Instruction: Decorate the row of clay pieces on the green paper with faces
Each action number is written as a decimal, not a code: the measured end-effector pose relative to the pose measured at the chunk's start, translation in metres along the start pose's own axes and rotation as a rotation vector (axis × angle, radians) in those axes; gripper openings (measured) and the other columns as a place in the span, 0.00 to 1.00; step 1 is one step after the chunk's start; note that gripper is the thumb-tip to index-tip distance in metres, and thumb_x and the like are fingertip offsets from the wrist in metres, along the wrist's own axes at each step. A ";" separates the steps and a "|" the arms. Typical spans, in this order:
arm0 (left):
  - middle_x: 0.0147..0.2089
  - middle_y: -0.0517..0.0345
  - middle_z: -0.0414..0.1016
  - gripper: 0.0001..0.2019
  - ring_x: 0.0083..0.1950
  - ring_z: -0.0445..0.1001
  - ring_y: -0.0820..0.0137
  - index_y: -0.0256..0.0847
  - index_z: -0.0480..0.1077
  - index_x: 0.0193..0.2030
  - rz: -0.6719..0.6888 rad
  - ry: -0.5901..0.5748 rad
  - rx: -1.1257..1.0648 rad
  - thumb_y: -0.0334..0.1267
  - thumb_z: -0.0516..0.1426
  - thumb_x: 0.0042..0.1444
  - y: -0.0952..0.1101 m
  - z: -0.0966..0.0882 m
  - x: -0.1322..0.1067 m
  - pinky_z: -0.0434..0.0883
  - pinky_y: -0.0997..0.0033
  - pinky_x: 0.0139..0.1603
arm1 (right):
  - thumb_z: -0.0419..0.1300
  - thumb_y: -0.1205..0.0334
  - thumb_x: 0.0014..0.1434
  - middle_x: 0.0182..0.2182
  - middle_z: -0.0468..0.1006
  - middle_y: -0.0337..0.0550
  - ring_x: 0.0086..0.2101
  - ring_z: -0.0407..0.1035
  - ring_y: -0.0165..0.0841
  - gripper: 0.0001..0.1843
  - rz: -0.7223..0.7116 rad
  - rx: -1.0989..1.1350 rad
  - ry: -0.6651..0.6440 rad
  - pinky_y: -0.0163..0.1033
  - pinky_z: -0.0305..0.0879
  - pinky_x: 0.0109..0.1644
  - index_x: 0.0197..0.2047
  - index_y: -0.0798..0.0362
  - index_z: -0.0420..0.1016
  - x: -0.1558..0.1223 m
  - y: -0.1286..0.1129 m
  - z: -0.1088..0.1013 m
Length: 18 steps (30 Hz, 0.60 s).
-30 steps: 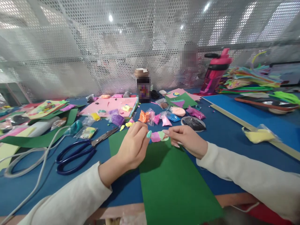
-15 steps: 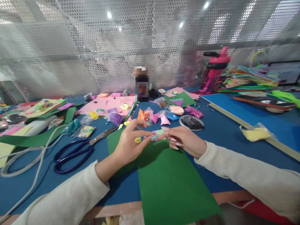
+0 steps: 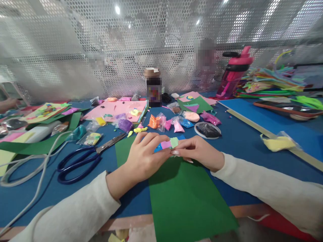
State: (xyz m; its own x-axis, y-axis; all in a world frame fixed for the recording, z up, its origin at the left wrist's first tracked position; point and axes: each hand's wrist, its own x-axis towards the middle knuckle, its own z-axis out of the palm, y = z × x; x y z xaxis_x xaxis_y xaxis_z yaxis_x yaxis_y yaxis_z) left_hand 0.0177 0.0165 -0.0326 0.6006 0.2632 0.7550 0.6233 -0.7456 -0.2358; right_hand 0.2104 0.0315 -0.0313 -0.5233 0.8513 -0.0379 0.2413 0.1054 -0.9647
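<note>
Above a green paper sheet, my two hands meet around a small piece of blue, pink and light green modelling clay. My left hand is closed on its blue and pink side, thumb below and fingers curled over the top. From the other side, the pinched thumb and fingers of my right hand grip the light green end. Fingers hide part of the piece. Blue-handled scissors lie partly open left of my left hand. Yellow clay bits rest just beyond it.
Several small bags of coloured clay, including an orange one, lie past my hands. A lidded cup and pink bottle stand behind. A white cable loops at left. Another person's hand shows far left.
My left hand has rolled over, its fingers now lowered over the clay piece. More of the piece's blue and pink shows. My right hand's fingers have dropped below the green end.
</note>
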 end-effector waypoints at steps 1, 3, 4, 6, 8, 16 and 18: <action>0.40 0.58 0.74 0.02 0.39 0.69 0.69 0.45 0.72 0.31 0.003 0.005 0.000 0.36 0.58 0.53 0.000 0.000 0.000 0.61 0.67 0.38 | 0.64 0.54 0.45 0.16 0.64 0.35 0.16 0.52 0.23 0.14 -0.003 -0.006 0.004 0.33 0.45 0.21 0.27 0.59 0.77 0.000 0.000 0.000; 0.40 0.58 0.74 0.02 0.39 0.69 0.69 0.45 0.72 0.31 0.005 0.011 -0.011 0.36 0.58 0.53 0.000 0.000 0.000 0.61 0.67 0.38 | 0.64 0.55 0.45 0.16 0.64 0.35 0.16 0.53 0.23 0.14 -0.007 -0.015 0.010 0.33 0.46 0.20 0.27 0.59 0.77 0.000 -0.001 0.000; 0.39 0.58 0.74 0.02 0.38 0.69 0.69 0.44 0.72 0.31 0.007 0.013 -0.020 0.36 0.58 0.53 0.000 0.000 0.000 0.61 0.67 0.38 | 0.64 0.55 0.45 0.15 0.64 0.34 0.16 0.53 0.23 0.13 -0.009 -0.019 0.011 0.33 0.46 0.20 0.27 0.59 0.77 0.000 -0.002 0.000; 0.39 0.57 0.73 0.01 0.38 0.69 0.69 0.43 0.72 0.32 0.012 0.005 -0.044 0.35 0.58 0.53 0.001 -0.001 0.000 0.61 0.66 0.37 | 0.64 0.56 0.45 0.15 0.63 0.34 0.16 0.53 0.23 0.12 -0.009 -0.022 0.013 0.33 0.47 0.20 0.26 0.58 0.77 -0.001 -0.003 0.001; 0.39 0.56 0.72 0.01 0.38 0.69 0.69 0.42 0.71 0.33 0.010 0.004 -0.078 0.33 0.58 0.53 0.001 -0.001 0.000 0.62 0.66 0.37 | 0.64 0.57 0.45 0.15 0.63 0.34 0.16 0.54 0.23 0.11 -0.007 -0.022 0.019 0.33 0.47 0.20 0.25 0.58 0.76 -0.001 -0.004 0.000; 0.41 0.51 0.66 0.05 0.42 0.68 0.69 0.37 0.71 0.36 -0.194 0.022 -0.291 0.29 0.54 0.54 -0.009 0.005 -0.003 0.69 0.67 0.39 | 0.61 0.56 0.49 0.12 0.60 0.33 0.16 0.51 0.23 0.14 0.008 0.009 0.071 0.34 0.45 0.21 0.29 0.59 0.77 0.003 0.000 -0.007; 0.41 0.51 0.66 0.06 0.43 0.68 0.70 0.37 0.71 0.37 -0.195 0.014 -0.302 0.29 0.54 0.55 -0.010 0.006 -0.004 0.70 0.68 0.39 | 0.61 0.55 0.48 0.12 0.61 0.33 0.16 0.52 0.23 0.14 0.015 0.039 0.076 0.34 0.45 0.21 0.30 0.60 0.77 0.004 0.001 -0.009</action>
State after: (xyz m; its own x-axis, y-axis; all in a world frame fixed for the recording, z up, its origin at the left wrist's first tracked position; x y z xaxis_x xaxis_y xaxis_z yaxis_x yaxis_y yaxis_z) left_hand 0.0118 0.0268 -0.0372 0.4771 0.4115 0.7765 0.5483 -0.8299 0.1029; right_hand 0.2157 0.0395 -0.0307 -0.4557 0.8895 -0.0338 0.2155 0.0735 -0.9737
